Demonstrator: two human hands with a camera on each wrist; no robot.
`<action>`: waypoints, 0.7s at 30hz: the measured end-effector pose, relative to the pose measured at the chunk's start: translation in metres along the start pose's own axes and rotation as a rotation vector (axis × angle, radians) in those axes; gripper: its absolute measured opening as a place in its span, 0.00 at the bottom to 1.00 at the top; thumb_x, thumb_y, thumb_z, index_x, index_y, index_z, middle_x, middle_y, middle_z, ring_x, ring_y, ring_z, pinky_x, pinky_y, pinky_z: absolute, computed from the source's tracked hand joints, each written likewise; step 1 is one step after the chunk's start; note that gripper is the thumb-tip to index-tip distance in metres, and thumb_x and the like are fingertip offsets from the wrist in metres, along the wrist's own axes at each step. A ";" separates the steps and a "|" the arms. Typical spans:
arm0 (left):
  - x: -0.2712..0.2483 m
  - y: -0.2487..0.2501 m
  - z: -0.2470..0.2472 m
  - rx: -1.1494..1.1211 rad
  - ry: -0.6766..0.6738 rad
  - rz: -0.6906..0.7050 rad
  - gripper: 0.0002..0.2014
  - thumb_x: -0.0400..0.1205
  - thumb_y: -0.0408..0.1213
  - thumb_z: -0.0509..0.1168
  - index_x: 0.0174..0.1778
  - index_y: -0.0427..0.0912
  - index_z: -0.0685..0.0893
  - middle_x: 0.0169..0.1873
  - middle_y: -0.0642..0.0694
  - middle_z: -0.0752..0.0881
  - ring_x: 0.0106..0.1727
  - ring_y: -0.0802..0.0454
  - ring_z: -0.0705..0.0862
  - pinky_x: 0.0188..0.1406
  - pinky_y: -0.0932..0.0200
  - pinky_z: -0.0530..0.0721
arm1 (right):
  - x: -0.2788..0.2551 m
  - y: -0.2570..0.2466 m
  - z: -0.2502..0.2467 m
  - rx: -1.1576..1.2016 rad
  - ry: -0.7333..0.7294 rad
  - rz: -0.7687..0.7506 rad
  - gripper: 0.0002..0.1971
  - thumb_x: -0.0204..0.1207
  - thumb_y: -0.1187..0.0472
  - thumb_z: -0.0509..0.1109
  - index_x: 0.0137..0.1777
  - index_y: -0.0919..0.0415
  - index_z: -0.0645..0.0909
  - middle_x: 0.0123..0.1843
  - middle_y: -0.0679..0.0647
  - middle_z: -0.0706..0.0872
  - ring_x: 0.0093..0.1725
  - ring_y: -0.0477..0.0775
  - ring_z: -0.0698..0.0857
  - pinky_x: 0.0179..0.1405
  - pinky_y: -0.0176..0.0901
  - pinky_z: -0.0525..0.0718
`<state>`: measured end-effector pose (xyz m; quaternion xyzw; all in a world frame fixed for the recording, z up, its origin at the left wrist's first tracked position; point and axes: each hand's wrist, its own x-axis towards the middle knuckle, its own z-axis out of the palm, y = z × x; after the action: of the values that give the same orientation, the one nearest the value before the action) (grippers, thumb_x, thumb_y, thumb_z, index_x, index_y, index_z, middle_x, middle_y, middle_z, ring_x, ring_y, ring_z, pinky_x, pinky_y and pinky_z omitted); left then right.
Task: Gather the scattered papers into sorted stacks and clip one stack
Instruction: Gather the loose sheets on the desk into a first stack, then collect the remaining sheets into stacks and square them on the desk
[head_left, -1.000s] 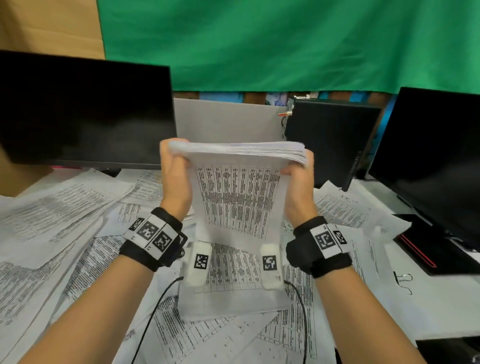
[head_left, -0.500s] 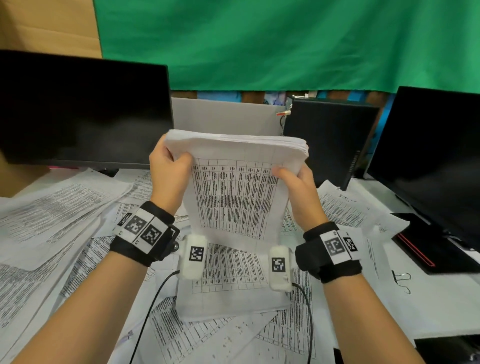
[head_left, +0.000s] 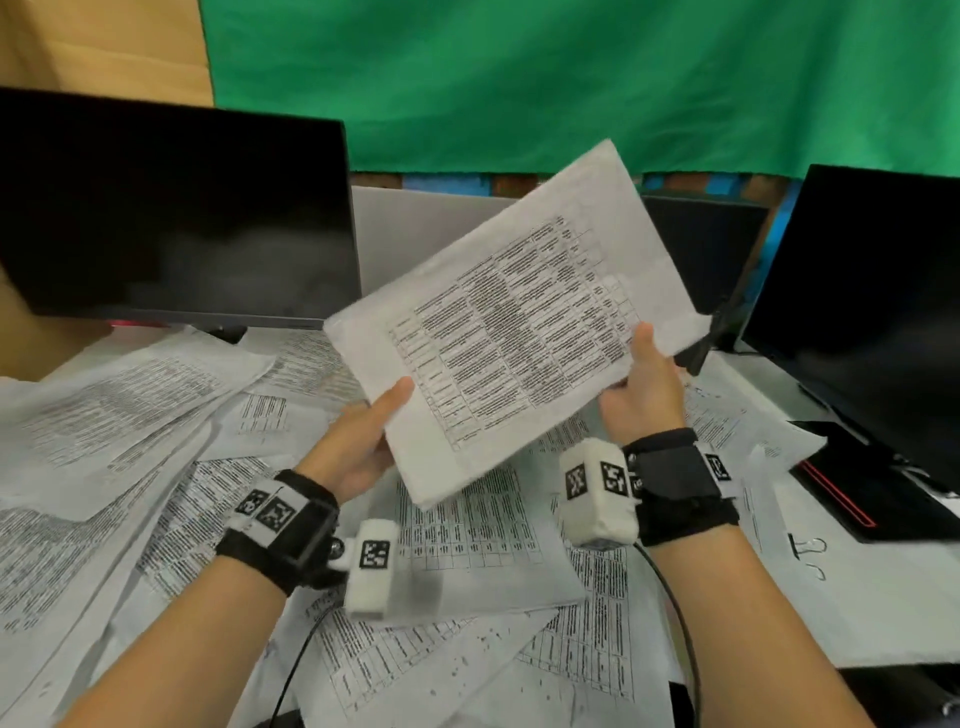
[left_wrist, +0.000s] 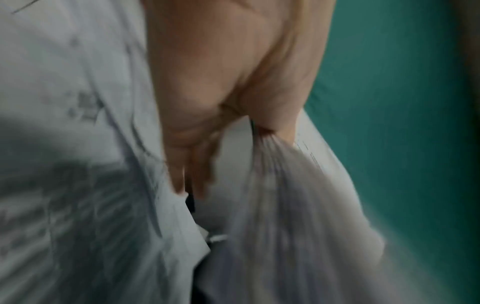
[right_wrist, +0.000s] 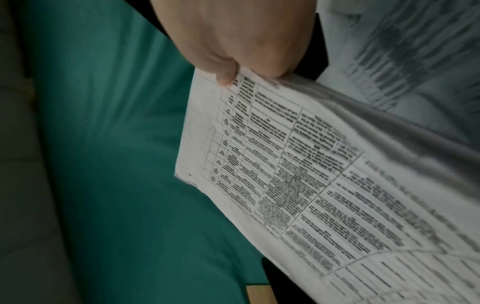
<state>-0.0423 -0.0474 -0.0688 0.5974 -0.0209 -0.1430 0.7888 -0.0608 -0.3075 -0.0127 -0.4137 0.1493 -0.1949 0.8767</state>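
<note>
A thick stack of printed papers (head_left: 514, 332) is held in the air above the desk, tilted with its far corner up and to the right. My left hand (head_left: 363, 441) grips its lower left edge, thumb on the top sheet. My right hand (head_left: 641, 389) grips the lower right edge, thumb on top. The left wrist view shows my left hand (left_wrist: 221, 115) pinching the fanned sheet edges (left_wrist: 285, 195). The right wrist view shows my right hand (right_wrist: 241, 51) with its thumb on the printed top sheet (right_wrist: 311, 174). A binder clip (head_left: 805, 551) lies on the desk at the right.
Loose printed sheets (head_left: 130, 426) cover the desk below and to the left. A dark monitor (head_left: 171, 218) stands at the back left, another monitor (head_left: 872, 291) at the right. A black notebook with a red line (head_left: 862, 483) lies near the right monitor.
The stack has turned from standing upright on its edge to a tilted, face-up position. My left hand has dropped to its lower edge and my right hand has shifted right.
</note>
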 end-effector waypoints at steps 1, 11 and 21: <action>-0.005 0.003 0.004 -0.063 -0.007 0.031 0.16 0.85 0.40 0.61 0.68 0.42 0.78 0.62 0.44 0.86 0.62 0.48 0.86 0.62 0.45 0.83 | 0.000 0.004 -0.004 -0.007 -0.013 0.031 0.21 0.83 0.49 0.65 0.72 0.58 0.77 0.67 0.61 0.86 0.65 0.66 0.86 0.58 0.61 0.87; -0.011 0.045 -0.039 0.212 0.081 0.391 0.30 0.71 0.51 0.75 0.67 0.42 0.80 0.60 0.47 0.88 0.61 0.49 0.86 0.59 0.50 0.84 | 0.012 -0.011 -0.055 -0.757 -0.400 0.022 0.19 0.75 0.76 0.70 0.64 0.61 0.81 0.61 0.57 0.89 0.59 0.56 0.88 0.66 0.56 0.83; -0.015 0.024 -0.038 0.225 0.074 0.340 0.15 0.75 0.29 0.65 0.58 0.44 0.79 0.54 0.45 0.86 0.58 0.47 0.84 0.57 0.51 0.83 | 0.006 0.000 -0.045 -0.706 -0.386 -0.060 0.13 0.71 0.76 0.73 0.50 0.61 0.89 0.51 0.55 0.93 0.51 0.52 0.91 0.55 0.44 0.86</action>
<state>-0.0441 -0.0019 -0.0552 0.6744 -0.1085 0.0176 0.7301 -0.0744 -0.3399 -0.0409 -0.7226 0.0277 -0.0758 0.6865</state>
